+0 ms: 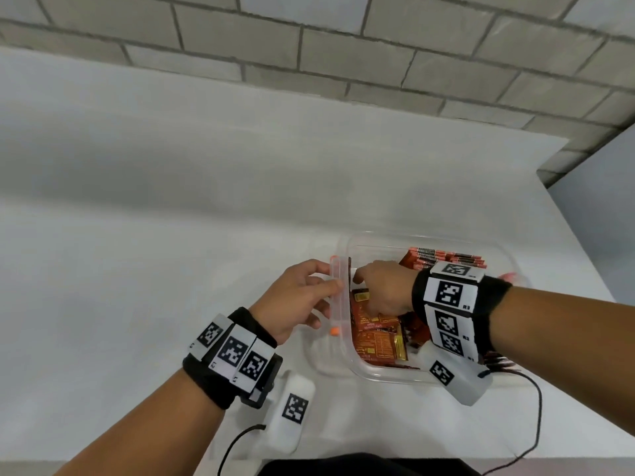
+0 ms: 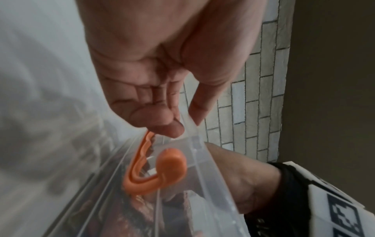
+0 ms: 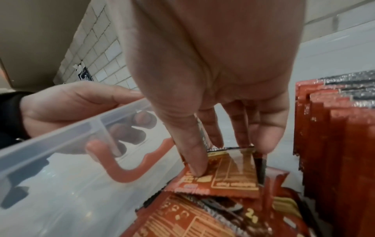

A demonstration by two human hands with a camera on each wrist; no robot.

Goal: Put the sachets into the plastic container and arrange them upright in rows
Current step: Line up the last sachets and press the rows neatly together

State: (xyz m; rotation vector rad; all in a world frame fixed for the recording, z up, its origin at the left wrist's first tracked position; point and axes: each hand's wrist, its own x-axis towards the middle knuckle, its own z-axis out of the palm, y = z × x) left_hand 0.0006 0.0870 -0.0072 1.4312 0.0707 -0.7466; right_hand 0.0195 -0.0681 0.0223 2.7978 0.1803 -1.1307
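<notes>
A clear plastic container (image 1: 378, 376) stands on the white table. My left hand (image 1: 302, 298) grips its left rim (image 2: 205, 162), thumb over the top and fingers curled against the outer wall, beside the orange latch (image 2: 162, 173). My right hand (image 1: 376, 286) reaches inside. Thumb in front and fingers behind, my right hand (image 3: 231, 157) pinches one red sachet (image 3: 229, 174) and tilts it up off the loose sachets (image 1: 374, 341) lying flat on the bottom. A row of upright sachets (image 3: 334, 144) stands along the far right wall (image 1: 446, 259).
A brick wall (image 1: 343, 63) runs behind the table. The table's right edge (image 1: 577, 235) lies just past the container. A few more sachets (image 1: 498, 364) lie outside under my right forearm. A black cable (image 1: 539, 417) trails near the front edge.
</notes>
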